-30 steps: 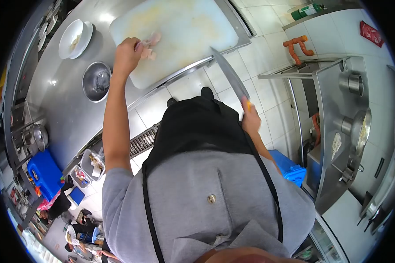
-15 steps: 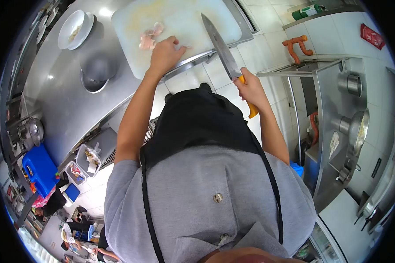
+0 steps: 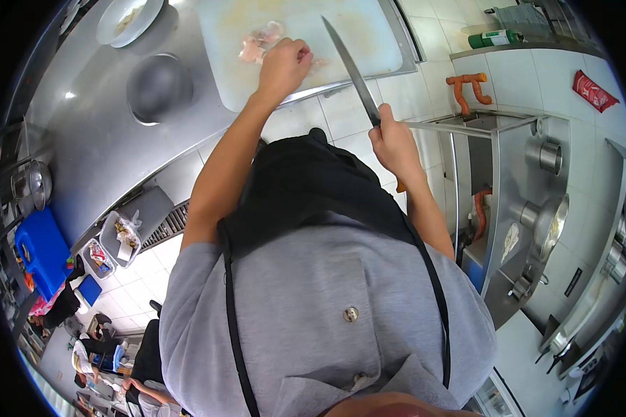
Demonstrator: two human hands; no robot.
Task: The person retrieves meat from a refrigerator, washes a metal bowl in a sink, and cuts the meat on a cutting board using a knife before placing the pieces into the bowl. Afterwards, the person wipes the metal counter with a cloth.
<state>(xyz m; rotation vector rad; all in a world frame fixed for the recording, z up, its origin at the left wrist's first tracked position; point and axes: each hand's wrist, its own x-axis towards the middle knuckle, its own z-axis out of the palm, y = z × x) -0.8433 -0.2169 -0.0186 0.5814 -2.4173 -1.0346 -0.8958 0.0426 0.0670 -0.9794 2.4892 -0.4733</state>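
My right hand [image 3: 395,142] is wrapped around the handle of a large kitchen knife [image 3: 351,66], whose long blade points up and away from me. The blade is beside the right part of a white cutting board [image 3: 355,28], which lies at the edge of the steel counter. Over the board, my left hand [image 3: 285,69] has its fingers curled in; whatever they may hold is hidden. Pale pink pieces of raw meat [image 3: 257,45] lie just left of that hand, and a small scrap of meat [image 3: 318,64] shows at its fingertips.
Left of the board, the steel counter [image 3: 90,139] bears a dark round bowl [image 3: 158,89] and a white bowl [image 3: 129,21] with some food. Plastic bins [image 3: 122,240] stand below. On my right is a steel sink unit [image 3: 518,201] with pans. People are at lower left.
My left hand has lifted slightly and curled its fingers more tightly. My right hand has turned, and the knife blade now shows more edge-on. The whole view has shifted a little.
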